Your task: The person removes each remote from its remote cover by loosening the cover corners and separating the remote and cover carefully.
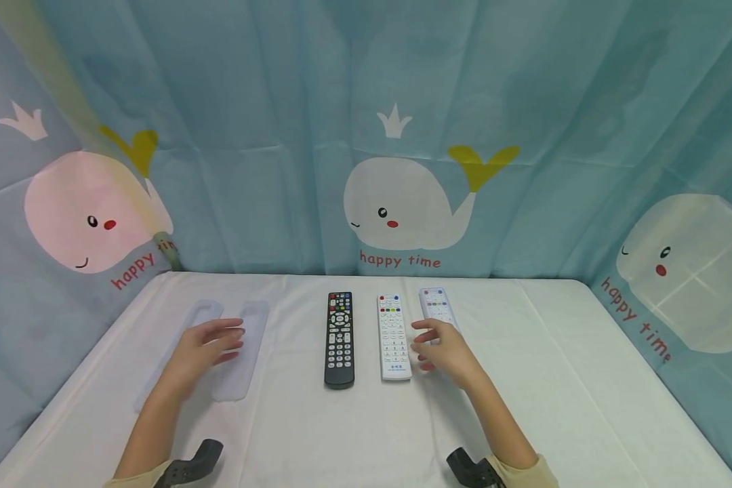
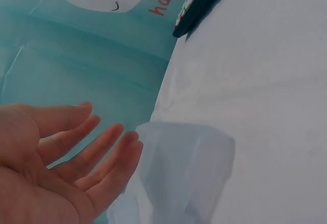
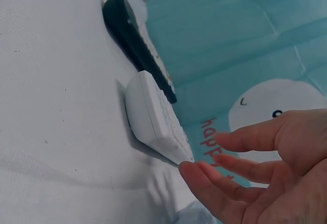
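Note:
My left hand (image 1: 204,349) hovers over two translucent plastic sleeves, its fingers loosely spread and holding nothing. One sleeve (image 1: 239,369) lies to the right of it; the other sleeve (image 1: 204,310) is partly covered by the hand. At the right, my right hand (image 1: 448,352) is held with relaxed fingers between a white remote control (image 1: 394,339) and a second pale remote control (image 1: 438,303), hiding the latter's lower part. In the right wrist view nothing is between the thumb and fingers. A black remote control (image 1: 339,339) lies left of the white one, buttons up.
A white cloth (image 1: 293,440) covers the table. Blue curtains (image 1: 268,203) printed with whales surround its back and sides. A dark wrist mount (image 1: 189,464) is on the left forearm and another dark mount (image 1: 472,471) on the right.

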A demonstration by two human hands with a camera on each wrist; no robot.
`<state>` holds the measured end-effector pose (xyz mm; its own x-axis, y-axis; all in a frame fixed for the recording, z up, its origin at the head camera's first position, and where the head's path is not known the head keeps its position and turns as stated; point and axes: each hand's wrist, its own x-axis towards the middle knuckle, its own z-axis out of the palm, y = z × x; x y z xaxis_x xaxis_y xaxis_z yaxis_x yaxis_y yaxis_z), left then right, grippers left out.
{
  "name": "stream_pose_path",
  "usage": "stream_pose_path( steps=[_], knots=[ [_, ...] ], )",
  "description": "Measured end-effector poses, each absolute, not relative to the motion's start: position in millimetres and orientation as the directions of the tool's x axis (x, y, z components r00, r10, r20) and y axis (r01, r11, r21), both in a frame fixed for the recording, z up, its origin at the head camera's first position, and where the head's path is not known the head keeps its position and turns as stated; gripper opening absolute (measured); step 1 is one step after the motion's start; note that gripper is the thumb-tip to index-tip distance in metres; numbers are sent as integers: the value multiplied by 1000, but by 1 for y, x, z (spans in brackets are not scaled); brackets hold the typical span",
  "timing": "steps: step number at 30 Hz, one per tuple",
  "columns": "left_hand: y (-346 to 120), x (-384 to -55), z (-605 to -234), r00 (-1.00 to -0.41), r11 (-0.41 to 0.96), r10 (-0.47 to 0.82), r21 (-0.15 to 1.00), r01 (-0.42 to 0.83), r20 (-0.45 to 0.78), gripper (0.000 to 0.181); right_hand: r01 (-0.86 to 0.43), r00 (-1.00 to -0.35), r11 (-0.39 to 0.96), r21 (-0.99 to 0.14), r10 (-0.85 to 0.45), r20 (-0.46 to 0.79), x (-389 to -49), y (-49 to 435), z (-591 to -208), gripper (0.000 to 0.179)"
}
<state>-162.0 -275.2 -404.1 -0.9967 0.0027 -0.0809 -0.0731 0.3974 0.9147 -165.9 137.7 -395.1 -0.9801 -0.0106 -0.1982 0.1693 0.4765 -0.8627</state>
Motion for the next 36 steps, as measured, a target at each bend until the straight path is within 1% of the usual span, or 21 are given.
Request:
stream_pose_path(
  steps=[4, 15, 22, 27, 36],
  knots=[
    [-265, -164, -404, -996, 393, 25, 917, -68, -84, 50, 165, -981, 480, -861, -7, -192, -166, 140, -393, 41],
    [-229, -169, -397, -997, 319, 71, 948, -10, -35, 45, 141, -986, 460, -876, -15, -166, -166, 152, -387, 41],
    [-198, -176, -393, -997, 331, 43, 943, -44, -62, 44, 144, -988, 462, -875, 13, -156, -169, 161, -384, 41],
    [-174, -180, -392, -997, 309, 34, 949, -59, -73, 41, 139, -989, 460, -877, 22, -145, -170, 167, -383, 41],
    [-131, -185, -389, -996, 264, 71, 964, -27, -47, 36, 110, -993, 461, -880, 24, -112, -169, 177, -378, 41]
  ],
)
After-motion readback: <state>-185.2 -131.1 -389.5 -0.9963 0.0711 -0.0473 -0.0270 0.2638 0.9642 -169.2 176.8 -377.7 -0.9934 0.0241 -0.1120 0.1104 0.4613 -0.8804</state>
